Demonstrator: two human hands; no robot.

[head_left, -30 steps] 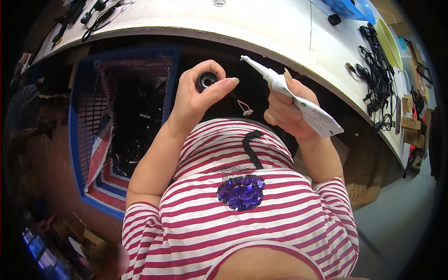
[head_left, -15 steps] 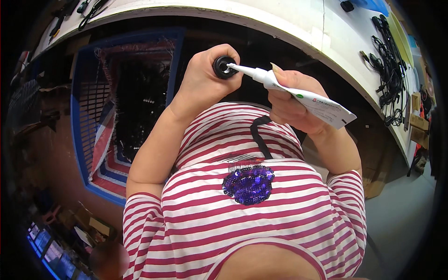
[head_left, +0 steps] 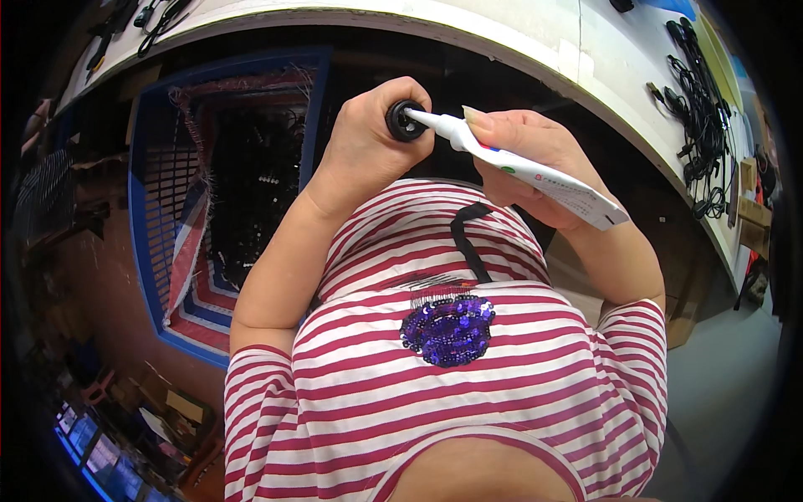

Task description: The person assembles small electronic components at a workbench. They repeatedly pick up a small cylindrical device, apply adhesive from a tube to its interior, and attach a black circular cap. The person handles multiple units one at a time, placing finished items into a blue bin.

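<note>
My left hand [head_left: 365,138] is closed around a black cylindrical part [head_left: 405,123] whose round open end faces up toward me. Most of that part is hidden in the fist. My right hand [head_left: 535,163] grips a white squeeze tube [head_left: 556,180], thumb on top near its neck. The tube's narrow white nozzle [head_left: 431,119] slants left, its tip at the rim of the black part's opening. Whether anything is coming out of the tip, I cannot tell.
A blue plastic basket [head_left: 144,226], lined with striped fabric, holds many small black pieces [head_left: 259,180] at my left. Ahead curves a white worktable [head_left: 468,29]. Bundled black cables [head_left: 698,109] lie on its right side, and more dark cables [head_left: 163,25] at its far left.
The tube has shifted slightly left, and its nozzle reaches further over the opening. My right fingers have changed position around the tube. My left hand has barely moved.
</note>
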